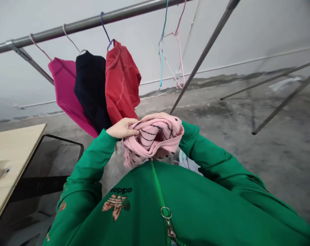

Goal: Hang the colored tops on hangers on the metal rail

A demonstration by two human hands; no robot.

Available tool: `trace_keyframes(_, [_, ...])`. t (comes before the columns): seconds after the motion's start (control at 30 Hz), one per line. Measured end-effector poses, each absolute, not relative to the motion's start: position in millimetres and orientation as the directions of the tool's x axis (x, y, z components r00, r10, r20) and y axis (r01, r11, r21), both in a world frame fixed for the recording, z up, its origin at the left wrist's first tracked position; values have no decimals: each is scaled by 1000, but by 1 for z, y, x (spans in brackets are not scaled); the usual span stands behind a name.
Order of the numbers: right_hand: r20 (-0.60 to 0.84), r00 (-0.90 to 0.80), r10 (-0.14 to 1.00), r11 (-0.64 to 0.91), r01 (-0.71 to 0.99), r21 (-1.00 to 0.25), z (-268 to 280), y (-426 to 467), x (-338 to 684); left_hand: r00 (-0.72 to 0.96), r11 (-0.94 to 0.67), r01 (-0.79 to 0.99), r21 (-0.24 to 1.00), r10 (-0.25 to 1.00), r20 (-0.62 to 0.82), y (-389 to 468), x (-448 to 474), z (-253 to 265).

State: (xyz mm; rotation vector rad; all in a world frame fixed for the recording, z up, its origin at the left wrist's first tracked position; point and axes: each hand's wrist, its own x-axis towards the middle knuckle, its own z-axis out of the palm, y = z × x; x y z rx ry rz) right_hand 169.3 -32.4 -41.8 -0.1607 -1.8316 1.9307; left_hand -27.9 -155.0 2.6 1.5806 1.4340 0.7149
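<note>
A pink knitted garment (160, 136) with dark stripes and dots is bunched up in front of my chest, its ribbed edge turned toward me. My left hand (122, 128) grips its left side, thumb on top and the other fingers behind the cloth. At the far edge, my right hand (155, 117) is partly covered by the knit and holds it from behind; most of those fingers are hidden. Just beyond my hands hangs a red jacket (121, 82).
A metal rail (88, 23) carries a black garment (90, 82), a magenta garment (66, 89), and bare blue (163, 44) and pink hangers (179, 41). A slanting pole (203, 58) stands to the right. At left are a wooden table (18, 143) and a black chair (54, 157).
</note>
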Motion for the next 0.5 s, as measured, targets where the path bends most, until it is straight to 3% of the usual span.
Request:
trace_keyframes(0.17, [74,-900,430,-218,-183,-959,-57,-34,166,-271,42,390,920,960,71,-161,-28,-1])
trace_keyframes(0.2, [84,-887,454,-157,-173,-972,-65,-42,163,-316,51,369,928,946,73,-161,-24,-2])
trace_keyframes(0.27, [164,-832,529,106,-127,-986,-86,-59,154,-366,63,377,924,926,86,-162,-9,-4])
trace_keyframes(0.37, [325,-673,664,483,55,-874,-115,-75,137,-385,-8,499,867,894,230,-165,11,-4])
trace_keyframes(0.43, [358,-626,693,530,105,-842,-128,-72,132,-375,-56,601,797,861,343,-170,16,-3])
trace_keyframes(0.5, [331,-666,669,480,48,-876,-133,-61,135,-356,-58,692,719,840,410,-176,11,-1])
